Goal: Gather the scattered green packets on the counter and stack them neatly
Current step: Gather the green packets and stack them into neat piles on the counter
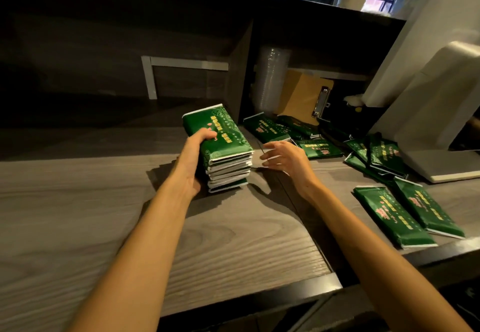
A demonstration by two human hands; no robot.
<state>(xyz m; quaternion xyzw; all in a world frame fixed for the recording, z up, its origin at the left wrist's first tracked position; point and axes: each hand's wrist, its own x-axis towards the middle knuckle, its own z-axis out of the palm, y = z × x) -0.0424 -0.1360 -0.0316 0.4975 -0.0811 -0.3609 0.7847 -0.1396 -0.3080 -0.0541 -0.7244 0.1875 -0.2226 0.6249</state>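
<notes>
A stack (228,147) of green packets stands on the grey wood-grain tabletop (78,201), near the middle and slightly towards the back, its white-edged ends facing forward and not quite flush. The left hand (192,161) grips the stack from its left side, with the thumb (207,134) curled over the top packet and the palm against the lower layers. The right hand (284,158) hovers just right of the stack with its fingers spread and relaxed, holding nothing; whether the fingertips touch the stack's edge cannot be told. More packets lie loose to the right. Three or so (265,127) sit at the back, overlapping one another, in front of a brown clipboard (301,95) that leans in a dark shelf recess beside a column of clear cups (272,77). A heap (376,156) of several packets rests farther right, touching the base of a white machine (428,103). Two packets (392,214) lie flat side by side near the tabletop's front right edge, printed faces up, well apart from the stack. A seam in the tabletop runs between the stack and these loose ones.
</notes>
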